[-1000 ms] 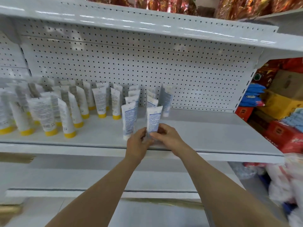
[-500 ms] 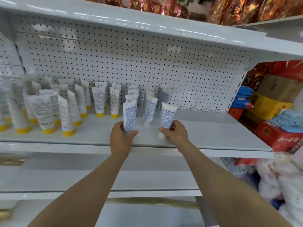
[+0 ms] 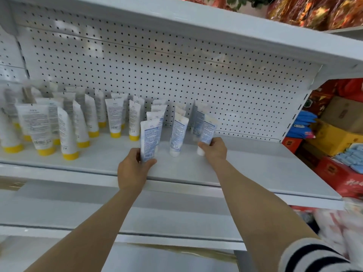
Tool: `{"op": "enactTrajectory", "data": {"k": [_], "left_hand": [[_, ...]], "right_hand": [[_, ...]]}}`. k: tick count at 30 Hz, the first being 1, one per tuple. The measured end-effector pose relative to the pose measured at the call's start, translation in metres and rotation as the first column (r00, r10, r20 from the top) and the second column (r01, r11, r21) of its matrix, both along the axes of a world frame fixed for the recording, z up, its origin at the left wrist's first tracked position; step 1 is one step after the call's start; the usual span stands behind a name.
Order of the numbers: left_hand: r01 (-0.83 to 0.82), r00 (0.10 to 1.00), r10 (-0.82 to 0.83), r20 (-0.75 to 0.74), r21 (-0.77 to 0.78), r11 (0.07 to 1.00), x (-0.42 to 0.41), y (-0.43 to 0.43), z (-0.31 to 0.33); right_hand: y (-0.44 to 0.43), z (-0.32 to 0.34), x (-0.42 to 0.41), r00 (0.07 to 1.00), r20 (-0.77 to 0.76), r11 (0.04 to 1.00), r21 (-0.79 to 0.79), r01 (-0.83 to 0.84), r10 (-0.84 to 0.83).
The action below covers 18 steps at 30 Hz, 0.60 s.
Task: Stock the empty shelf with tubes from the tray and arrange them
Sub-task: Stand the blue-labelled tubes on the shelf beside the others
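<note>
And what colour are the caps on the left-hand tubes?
The caps are yellow, best seen in the head view.

Shop aisle in bright, even light.
From my feed I see a white perforated metal back panel (image 3: 196,75) and a glossy white upper shelf board (image 3: 216,22) carrying red-and-gold foil packs (image 3: 314,10). To the right, a yellow cardboard carton (image 3: 334,138) and red cardboard cartons (image 3: 337,173) sit near blue packets (image 3: 303,122).
</note>
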State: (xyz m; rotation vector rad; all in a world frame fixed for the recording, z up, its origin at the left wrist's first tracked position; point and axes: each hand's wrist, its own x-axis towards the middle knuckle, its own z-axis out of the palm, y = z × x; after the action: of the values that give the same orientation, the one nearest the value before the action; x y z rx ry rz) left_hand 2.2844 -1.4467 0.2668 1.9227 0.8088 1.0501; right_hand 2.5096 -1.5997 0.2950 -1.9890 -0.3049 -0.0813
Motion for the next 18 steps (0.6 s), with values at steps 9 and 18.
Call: {"op": "enactTrajectory", "data": {"k": [9, 18], "left_hand": [[0.000, 1.000, 0.000, 0.008, 0.020, 1.000, 0.000, 0.002, -0.004], [-0.008, 1.000, 0.008, -0.001, 0.042, 0.999, 0.002, 0.002, -0.006]], "right_hand": [[0.021, -0.003, 0.018, 0.999, -0.043, 0.999, 0.042, -0.015, 0.017], [0.029, -0.001, 0.023, 0.999, -0.037, 0.999, 0.031, -0.018, 0.019]]}}
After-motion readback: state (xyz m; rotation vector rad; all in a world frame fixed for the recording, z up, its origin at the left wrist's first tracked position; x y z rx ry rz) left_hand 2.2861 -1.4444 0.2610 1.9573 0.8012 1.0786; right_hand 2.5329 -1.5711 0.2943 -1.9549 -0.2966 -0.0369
